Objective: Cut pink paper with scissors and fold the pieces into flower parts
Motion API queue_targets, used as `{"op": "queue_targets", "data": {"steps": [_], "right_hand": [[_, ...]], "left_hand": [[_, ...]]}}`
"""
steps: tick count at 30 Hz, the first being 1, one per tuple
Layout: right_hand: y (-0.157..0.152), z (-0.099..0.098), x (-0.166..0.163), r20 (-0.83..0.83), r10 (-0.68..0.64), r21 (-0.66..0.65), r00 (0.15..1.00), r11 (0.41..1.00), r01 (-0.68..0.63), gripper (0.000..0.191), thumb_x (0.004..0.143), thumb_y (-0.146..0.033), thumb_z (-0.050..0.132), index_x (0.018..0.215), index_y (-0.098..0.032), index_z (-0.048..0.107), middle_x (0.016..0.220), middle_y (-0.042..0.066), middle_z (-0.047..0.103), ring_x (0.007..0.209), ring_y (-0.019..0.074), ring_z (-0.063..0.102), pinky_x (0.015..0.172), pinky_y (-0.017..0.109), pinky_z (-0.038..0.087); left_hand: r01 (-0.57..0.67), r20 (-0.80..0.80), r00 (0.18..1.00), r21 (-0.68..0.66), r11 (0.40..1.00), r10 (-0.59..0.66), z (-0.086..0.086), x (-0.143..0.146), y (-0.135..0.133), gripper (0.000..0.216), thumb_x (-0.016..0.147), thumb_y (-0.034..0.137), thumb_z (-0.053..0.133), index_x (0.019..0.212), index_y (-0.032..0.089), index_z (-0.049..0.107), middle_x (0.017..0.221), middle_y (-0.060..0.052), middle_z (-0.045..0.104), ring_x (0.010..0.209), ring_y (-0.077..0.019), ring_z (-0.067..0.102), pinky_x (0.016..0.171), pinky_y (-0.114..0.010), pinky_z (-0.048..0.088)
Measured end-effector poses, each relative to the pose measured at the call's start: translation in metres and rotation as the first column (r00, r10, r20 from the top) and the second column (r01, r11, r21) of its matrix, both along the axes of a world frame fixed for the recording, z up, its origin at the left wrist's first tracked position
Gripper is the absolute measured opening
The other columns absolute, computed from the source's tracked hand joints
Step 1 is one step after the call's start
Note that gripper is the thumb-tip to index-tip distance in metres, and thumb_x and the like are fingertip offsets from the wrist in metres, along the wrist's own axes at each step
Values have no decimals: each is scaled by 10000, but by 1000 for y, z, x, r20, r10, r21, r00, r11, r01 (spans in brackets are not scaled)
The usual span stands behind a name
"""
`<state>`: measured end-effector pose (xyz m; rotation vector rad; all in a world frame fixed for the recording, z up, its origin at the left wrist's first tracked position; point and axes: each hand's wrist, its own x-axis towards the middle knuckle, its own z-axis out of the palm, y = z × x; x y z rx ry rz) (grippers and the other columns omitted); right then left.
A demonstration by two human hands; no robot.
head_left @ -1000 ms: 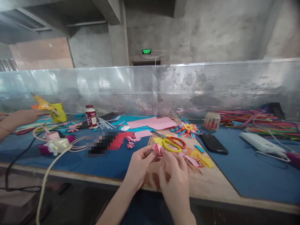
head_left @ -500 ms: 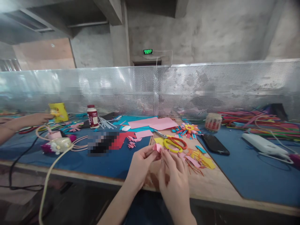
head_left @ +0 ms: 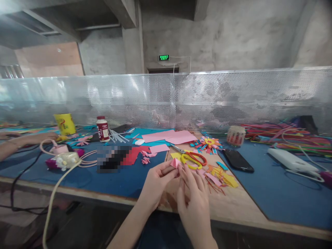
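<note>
A small folded piece of pink paper (head_left: 175,163) is pinched between my two hands above the front of the table. My left hand (head_left: 155,180) grips it from the left with thumb and fingers closed. From the right, the fingertips of my right hand (head_left: 194,193) close on its edge; the fingers partly hide the fold. Just beyond my hands lie scissors (head_left: 193,159) with yellow and red handles. Folded pink paper pieces (head_left: 145,158) rest on the blue mat to the left. A paper flower (head_left: 208,142) in several colours lies behind the scissors.
Paper scraps (head_left: 220,175) lie to the right, beside a black phone (head_left: 238,160) and a white power bank (head_left: 292,159). Pink sheets (head_left: 181,137), a bottle (head_left: 102,129) and a cabled power strip (head_left: 63,160) stand farther back and left. A co-worker's hand (head_left: 38,138) is at far left.
The pink paper has turned slightly in my fingers, showing a darker inner face. At far left, the co-worker's hand has lowered from the yellow can to the table.
</note>
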<state>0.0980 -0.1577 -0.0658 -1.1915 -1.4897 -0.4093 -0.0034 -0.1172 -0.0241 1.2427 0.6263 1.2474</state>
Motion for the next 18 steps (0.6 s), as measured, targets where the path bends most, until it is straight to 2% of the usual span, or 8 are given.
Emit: {"op": "queue_targets", "data": {"steps": [3,5,7,10,13,18], "right_hand": [[-2,-1,1,-62,30,-26,998,999,-31,428,811,-162,439,1236,-213,452,1210,90,533,1155,268,433,951,545,347],[-4,0,2,-177,95,-72,980,991,-109,433,821,-195,452,1252,-216,431,1232,98,520,1169,271,436,942,533,372],[-7,3,3,-353,215,-107,911,958,-267,431,844,-228,434,1273,-212,396,1224,108,530,1146,248,478,927,488,417],[-11,10,6,-576,351,-75,738,877,-475,425,867,-263,410,1286,-207,369,1167,107,577,1088,207,540,883,401,481],[-12,14,8,-661,370,-35,652,854,-520,432,856,-284,434,1279,-209,389,1125,104,603,1045,202,573,819,358,523],[-9,14,9,-664,362,-43,654,855,-517,465,844,-286,449,1296,-196,384,1063,109,636,1014,209,590,830,386,513]], "left_hand": [[-8,1,1000,-2,1000,8,0,0,0,340,663,229,682,991,144,664,1005,-108,669,912,-211,623,854,-324,478],[-8,-3,1000,3,1000,8,-1,-1,1,338,685,249,666,1007,148,658,1009,-107,667,913,-210,622,840,-325,485],[-10,-13,1000,5,1000,10,-2,-1,1,314,697,261,656,989,146,663,989,-102,674,912,-209,620,832,-318,488],[-27,-24,999,3,1000,27,-4,-1,3,276,696,261,659,940,132,673,933,-92,687,878,-200,626,823,-307,489],[-58,-17,998,-15,998,58,-4,-1,3,322,690,243,663,992,133,648,870,-76,690,814,-176,633,803,-305,497],[-43,-28,999,-4,999,42,-1,0,1,430,664,218,676,1080,148,594,816,-55,681,757,-158,635,783,-304,501]]}}
